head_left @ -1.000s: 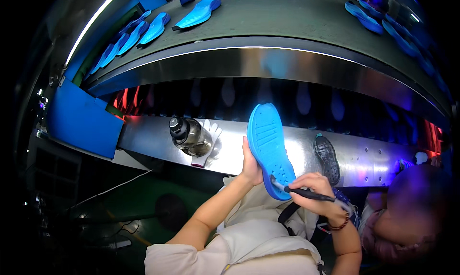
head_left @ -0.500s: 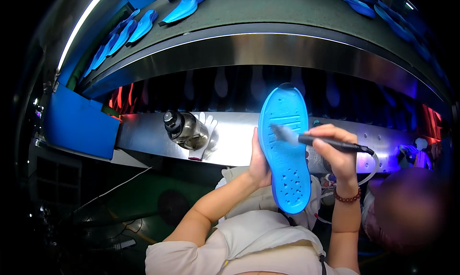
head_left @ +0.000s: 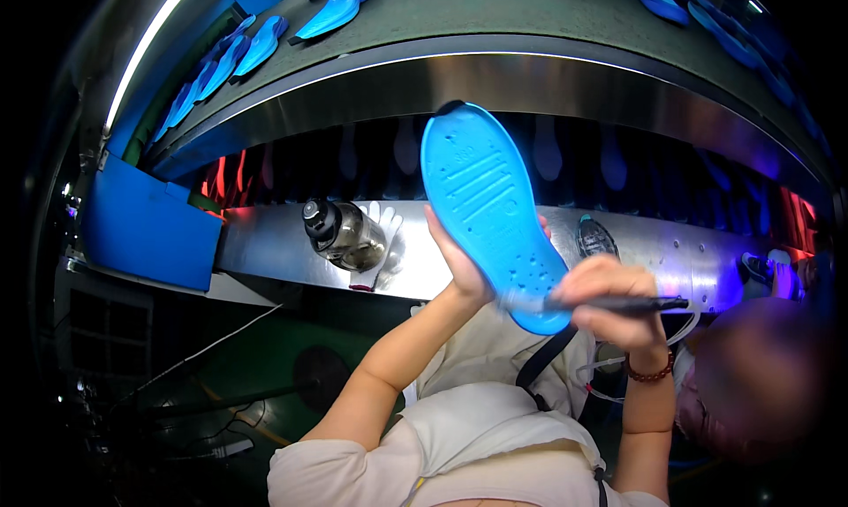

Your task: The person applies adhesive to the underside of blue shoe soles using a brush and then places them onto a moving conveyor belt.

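Note:
A bright blue shoe sole [head_left: 481,189], with raised ridges at its upper part and small holes lower down, leans with its top to the left. My left hand [head_left: 459,264] grips it from behind, thumb along the left edge and fingertips showing at the right edge. Closed around the black handle of a brush [head_left: 649,304], my right hand [head_left: 618,299] is at the sole's lower end. The pale bristles, smeared by motion, lie across that end. A thin clear tube runs from the handle's back end.
Beyond the sole is a steel ledge [head_left: 415,264] with a dark bottle [head_left: 353,242], a white glove [head_left: 389,220] and a dark shoe [head_left: 596,238]. Above runs a green conveyor belt [head_left: 495,17] carrying several blue soles [head_left: 340,11]. Another person [head_left: 751,383] is close on the right.
The sole has moved up and left and now tilts, its top to the left. My right hand has brought the brush down from the ridges to the lower end.

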`<state>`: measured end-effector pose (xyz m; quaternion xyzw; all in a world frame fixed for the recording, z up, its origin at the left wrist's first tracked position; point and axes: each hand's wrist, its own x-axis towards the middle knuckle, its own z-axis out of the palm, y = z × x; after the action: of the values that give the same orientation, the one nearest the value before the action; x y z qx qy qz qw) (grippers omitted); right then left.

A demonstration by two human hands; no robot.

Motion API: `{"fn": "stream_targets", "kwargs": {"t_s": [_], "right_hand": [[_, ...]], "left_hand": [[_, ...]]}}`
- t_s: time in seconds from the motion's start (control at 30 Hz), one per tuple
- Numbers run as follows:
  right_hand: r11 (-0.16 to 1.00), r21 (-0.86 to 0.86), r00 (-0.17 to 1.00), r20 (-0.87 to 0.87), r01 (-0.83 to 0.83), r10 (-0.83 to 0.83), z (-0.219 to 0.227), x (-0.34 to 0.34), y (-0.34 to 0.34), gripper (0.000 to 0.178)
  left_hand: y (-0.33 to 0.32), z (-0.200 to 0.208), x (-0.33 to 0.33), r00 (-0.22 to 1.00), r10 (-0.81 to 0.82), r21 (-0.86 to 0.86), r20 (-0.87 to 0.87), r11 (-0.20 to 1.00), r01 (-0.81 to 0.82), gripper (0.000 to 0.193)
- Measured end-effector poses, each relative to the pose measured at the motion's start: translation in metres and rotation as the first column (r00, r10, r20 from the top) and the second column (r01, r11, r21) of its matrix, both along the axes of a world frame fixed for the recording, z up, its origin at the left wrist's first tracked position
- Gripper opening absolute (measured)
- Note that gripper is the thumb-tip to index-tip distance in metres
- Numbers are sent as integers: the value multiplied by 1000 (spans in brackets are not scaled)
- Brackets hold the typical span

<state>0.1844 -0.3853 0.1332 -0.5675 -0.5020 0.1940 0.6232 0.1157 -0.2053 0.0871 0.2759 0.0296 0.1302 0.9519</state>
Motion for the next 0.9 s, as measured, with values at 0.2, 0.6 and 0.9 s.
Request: {"fn": "stream_targets", "kwargs": {"t_s": [0.2, 0.6, 0.9], "right_hand": [[984, -104, 975, 155, -146, 161, -2, -4, -7, 20], [978, -97, 961, -190, 186, -201, -27, -2, -17, 23], [990, 94, 777, -630, 103, -21, -41, -10, -14, 19]], "left_hand": [[18, -1, 0, 993, 80, -34, 88, 996, -77, 108], [25, 13, 2, 997, 52, -43, 48, 998, -50, 108], [21, 29, 4, 997, -58, -103, 56, 993, 63, 94]]}}
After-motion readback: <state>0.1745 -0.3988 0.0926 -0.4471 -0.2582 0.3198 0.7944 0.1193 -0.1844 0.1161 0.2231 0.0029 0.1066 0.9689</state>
